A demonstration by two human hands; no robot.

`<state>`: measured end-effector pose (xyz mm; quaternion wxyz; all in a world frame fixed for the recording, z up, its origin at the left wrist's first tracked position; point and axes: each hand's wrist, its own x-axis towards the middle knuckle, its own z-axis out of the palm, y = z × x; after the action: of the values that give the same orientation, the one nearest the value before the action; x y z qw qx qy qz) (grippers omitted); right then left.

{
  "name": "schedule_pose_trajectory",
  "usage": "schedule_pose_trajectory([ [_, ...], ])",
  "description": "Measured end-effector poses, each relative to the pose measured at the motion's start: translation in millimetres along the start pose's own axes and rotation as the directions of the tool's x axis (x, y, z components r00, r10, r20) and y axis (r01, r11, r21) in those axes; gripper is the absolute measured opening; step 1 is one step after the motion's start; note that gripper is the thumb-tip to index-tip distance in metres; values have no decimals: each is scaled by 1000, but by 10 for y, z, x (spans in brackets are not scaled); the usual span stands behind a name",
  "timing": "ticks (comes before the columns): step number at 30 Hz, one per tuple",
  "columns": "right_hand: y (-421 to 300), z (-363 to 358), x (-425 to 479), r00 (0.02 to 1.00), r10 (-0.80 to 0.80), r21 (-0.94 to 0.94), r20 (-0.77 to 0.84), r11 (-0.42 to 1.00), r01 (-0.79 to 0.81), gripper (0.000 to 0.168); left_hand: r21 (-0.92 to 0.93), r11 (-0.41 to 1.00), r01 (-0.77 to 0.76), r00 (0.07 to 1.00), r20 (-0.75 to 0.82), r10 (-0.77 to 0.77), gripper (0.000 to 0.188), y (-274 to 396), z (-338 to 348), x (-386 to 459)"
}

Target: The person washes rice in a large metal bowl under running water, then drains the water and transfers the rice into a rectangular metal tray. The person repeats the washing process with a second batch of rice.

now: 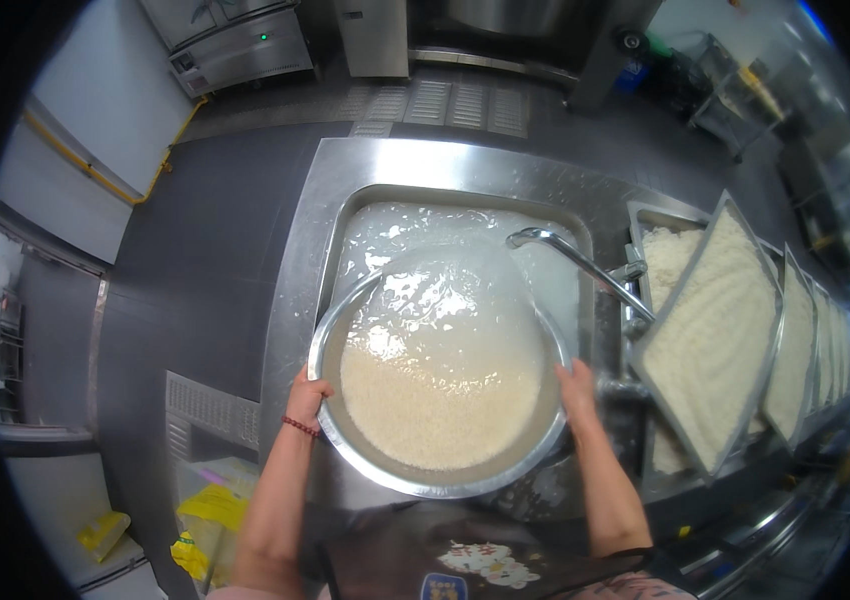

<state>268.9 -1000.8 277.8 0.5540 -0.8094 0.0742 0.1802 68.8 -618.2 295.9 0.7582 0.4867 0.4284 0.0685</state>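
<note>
My left hand (308, 396) grips the left rim of a large round metal basin (425, 486), thumb over the edge. On the opposite side my right hand (577, 390) is closed on the basin's right rim. Wet, pale rice grains (436, 420) lie in the near part of the basin. Cloudy water covers the far part and runs over the far rim, which dips into the sink (329, 277). More whitish water (395, 225) fills the sink. A chrome faucet spout (582, 262) reaches over it from the right.
On the right, metal trays (717, 337) of white, grainy food stand stacked at angles beside the faucet. A bag with yellow printing (215, 510) sits at lower left. Perforated floor grates (432, 105) lie beyond the steel counter (425, 161).
</note>
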Motion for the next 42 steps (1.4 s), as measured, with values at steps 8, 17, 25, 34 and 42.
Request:
schedule_pose_trajectory([
  [8,-160,-92,-97,998,-22,31,54,999,20,20,-48,999,-1,1000,-25,0,49,39,-5,-443],
  [17,-512,-159,-556,992,10,-123,125,992,6,24,-83,996,-18,996,-91,11,45,-66,-242,-987],
  [25,-241,-272,-947,997,-48,-122,62,991,56,25,-113,991,-72,997,-18,71,47,-103,-393,-1274],
  [34,-220,-252,-1783,988,-131,-19,-83,991,130,23,-159,981,-114,988,87,129,49,-297,-729,-1496],
  [42,-11,-237,-2128,921,-358,-524,-154,820,231,32,-140,986,-95,980,163,117,51,-369,-822,-1743],
])
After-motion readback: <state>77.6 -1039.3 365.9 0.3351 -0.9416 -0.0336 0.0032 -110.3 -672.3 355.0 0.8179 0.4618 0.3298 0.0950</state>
